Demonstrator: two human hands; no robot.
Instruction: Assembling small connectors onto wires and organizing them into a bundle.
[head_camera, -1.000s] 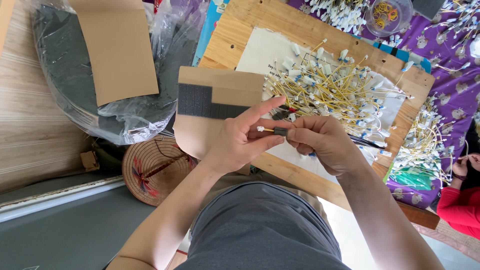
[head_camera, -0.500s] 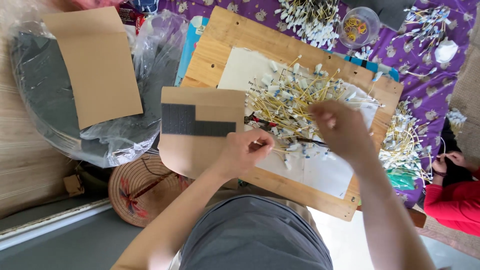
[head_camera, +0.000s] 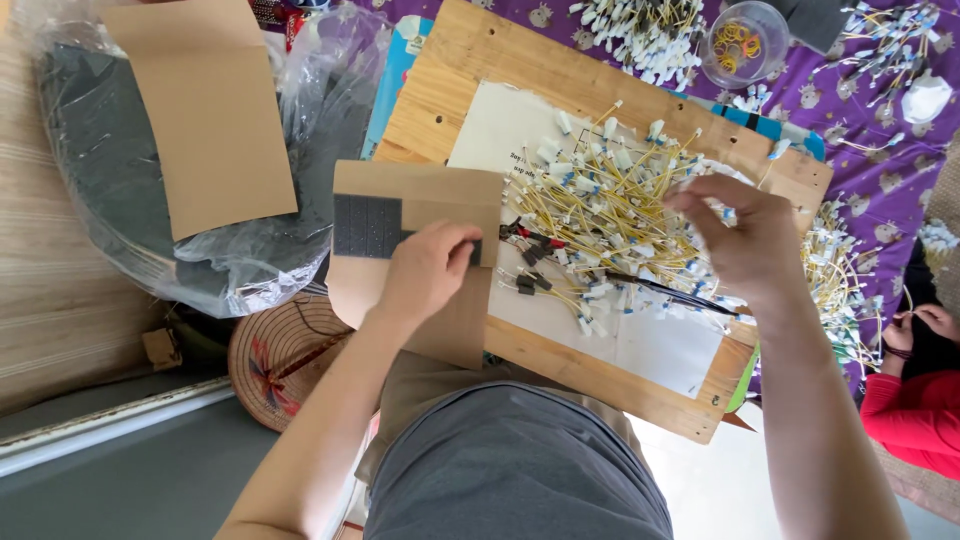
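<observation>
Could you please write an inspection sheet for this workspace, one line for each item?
Surface: wooden board with white paper on it.
Job's things: pile of yellow wires; brown card with dark foam strip.
Clutter: plastic cup of rubber bands, woven hat, bagged dark sheets.
Grippers: left hand presses the card; right hand picks over the wires.
Cables: nothing seen besides the wires.
Surroundings: purple cloth; another person's red sleeve.

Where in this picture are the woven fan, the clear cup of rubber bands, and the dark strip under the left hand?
woven fan (head_camera: 280, 362), head view, on its ribbed face.
clear cup (head_camera: 775, 30), head view, on its rim.
dark strip (head_camera: 366, 225), head view, on its uncovered left part.
</observation>
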